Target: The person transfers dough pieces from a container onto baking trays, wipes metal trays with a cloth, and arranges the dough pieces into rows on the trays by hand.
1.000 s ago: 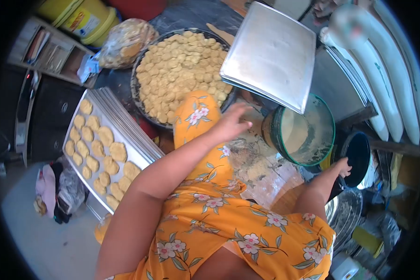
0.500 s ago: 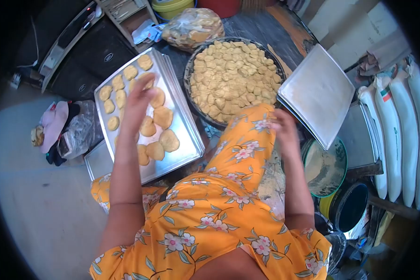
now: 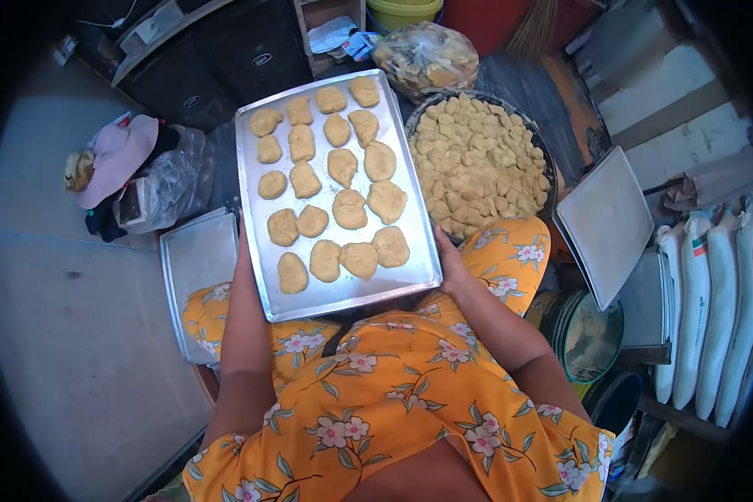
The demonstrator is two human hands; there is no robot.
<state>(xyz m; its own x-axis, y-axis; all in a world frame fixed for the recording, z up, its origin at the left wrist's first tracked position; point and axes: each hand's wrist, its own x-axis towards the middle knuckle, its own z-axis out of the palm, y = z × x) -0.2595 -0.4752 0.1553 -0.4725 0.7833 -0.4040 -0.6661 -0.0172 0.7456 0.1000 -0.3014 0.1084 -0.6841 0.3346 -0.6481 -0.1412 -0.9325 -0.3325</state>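
Note:
Both my hands grip a metal baking tray (image 3: 356,296) by its opposite long sides. Several flattened, round-to-oval dough pieces (image 3: 349,208) lie on it in rough rows. My left hand (image 3: 243,237) is at the left edge, mostly hidden by the tray, its fingers out of sight. At the lower right corner, my right hand (image 3: 450,263) wraps round the edge, fingers partly underneath. Just beyond that hand, a wide dark basin (image 3: 552,173) is heaped with dough lumps (image 3: 479,163).
Another tray (image 3: 199,259) lies at the left. More trays (image 3: 608,226) lean at the right, above a green-rimmed bucket (image 3: 592,336). White sacks (image 3: 701,309) stand at the far right. A filled plastic bag (image 3: 427,60) sits behind the basin; a pink cap (image 3: 124,159) lies at the left.
My hands, which were apart and held nothing, have come to the tray's two sides and gripped it. The view has turned left, and the tray appears raised and closer.

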